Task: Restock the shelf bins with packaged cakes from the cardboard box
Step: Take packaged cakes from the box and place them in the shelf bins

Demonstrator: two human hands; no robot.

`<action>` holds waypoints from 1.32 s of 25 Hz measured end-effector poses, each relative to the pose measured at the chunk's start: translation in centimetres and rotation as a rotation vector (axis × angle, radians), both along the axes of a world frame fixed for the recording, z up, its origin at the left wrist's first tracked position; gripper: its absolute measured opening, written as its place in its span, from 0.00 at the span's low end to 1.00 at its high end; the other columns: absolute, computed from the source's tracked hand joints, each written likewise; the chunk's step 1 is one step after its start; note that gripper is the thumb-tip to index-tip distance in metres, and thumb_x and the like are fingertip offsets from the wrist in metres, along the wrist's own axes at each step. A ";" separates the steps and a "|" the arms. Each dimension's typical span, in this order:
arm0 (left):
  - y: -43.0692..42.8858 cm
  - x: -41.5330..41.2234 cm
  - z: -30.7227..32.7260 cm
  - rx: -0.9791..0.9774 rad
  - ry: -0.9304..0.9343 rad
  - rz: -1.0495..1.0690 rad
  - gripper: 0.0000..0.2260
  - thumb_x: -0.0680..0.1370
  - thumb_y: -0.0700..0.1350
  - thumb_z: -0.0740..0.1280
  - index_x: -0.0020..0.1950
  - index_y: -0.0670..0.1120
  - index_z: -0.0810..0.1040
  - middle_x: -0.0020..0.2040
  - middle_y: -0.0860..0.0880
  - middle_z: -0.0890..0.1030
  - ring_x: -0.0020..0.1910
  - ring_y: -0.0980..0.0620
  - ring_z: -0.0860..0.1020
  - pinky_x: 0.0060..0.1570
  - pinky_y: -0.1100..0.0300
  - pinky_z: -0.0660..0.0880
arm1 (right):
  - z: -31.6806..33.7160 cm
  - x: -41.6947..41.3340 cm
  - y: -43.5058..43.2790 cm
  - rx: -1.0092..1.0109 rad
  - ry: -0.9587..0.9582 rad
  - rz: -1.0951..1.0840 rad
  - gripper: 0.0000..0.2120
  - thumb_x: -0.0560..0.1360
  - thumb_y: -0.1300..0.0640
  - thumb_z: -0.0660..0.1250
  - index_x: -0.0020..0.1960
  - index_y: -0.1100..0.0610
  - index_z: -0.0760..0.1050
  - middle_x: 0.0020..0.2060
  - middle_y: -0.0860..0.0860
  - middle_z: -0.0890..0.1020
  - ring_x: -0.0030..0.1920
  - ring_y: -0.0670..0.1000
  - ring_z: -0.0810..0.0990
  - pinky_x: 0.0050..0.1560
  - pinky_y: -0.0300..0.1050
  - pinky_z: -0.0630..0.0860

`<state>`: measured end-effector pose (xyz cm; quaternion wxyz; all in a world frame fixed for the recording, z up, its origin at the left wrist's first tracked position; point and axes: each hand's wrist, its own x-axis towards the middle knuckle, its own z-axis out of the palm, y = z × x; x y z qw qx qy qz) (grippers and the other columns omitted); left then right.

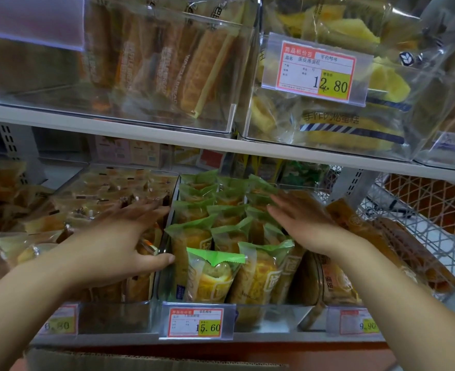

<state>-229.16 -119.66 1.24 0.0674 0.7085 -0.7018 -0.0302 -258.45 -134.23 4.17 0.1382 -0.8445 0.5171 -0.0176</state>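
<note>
A clear shelf bin (pixel 167 226) in the middle of the lower shelf is packed with several upright green-topped packaged cakes (pixel 213 274). My left hand (pixel 119 236) lies over the bin's left wall with fingers straight, thumb touching the wall near the front packs. My right hand (pixel 301 220) hovers flat over the bin's right side, fingers straight and holding nothing. The cardboard box (pixel 151 361) shows only as a flap edge at the bottom.
Neighbouring clear bins hold brown cakes at left (pixel 100 210) and orange packs at right (pixel 338 277). The upper shelf (pixel 194 140) carries bins of bread sticks and yellow cakes close overhead. A white wire basket (pixel 421 223) stands far right. Price tags line the shelf front.
</note>
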 end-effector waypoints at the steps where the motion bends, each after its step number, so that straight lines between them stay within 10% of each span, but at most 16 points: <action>1: -0.1 0.1 -0.2 -0.009 -0.015 -0.006 0.53 0.55 0.84 0.37 0.78 0.64 0.44 0.79 0.61 0.46 0.78 0.57 0.50 0.76 0.57 0.48 | -0.3 0.6 -0.7 -0.012 0.073 0.003 0.29 0.80 0.35 0.43 0.78 0.41 0.43 0.78 0.42 0.41 0.77 0.47 0.39 0.75 0.51 0.38; 23: 0.2 -0.5 0.4 -0.013 -0.014 0.005 0.54 0.51 0.82 0.35 0.77 0.64 0.40 0.79 0.60 0.46 0.76 0.62 0.46 0.68 0.63 0.41 | -0.3 2.4 -4.8 0.006 0.178 0.035 0.55 0.57 0.16 0.46 0.78 0.39 0.40 0.78 0.45 0.41 0.78 0.51 0.41 0.77 0.56 0.46; 33: 0.6 -1.0 0.8 -0.026 0.010 0.049 0.41 0.72 0.72 0.58 0.79 0.60 0.43 0.80 0.58 0.44 0.78 0.55 0.46 0.74 0.59 0.43 | -0.5 12.0 -1.4 -0.043 0.210 0.213 0.37 0.74 0.26 0.44 0.78 0.40 0.39 0.78 0.46 0.37 0.77 0.52 0.37 0.75 0.59 0.41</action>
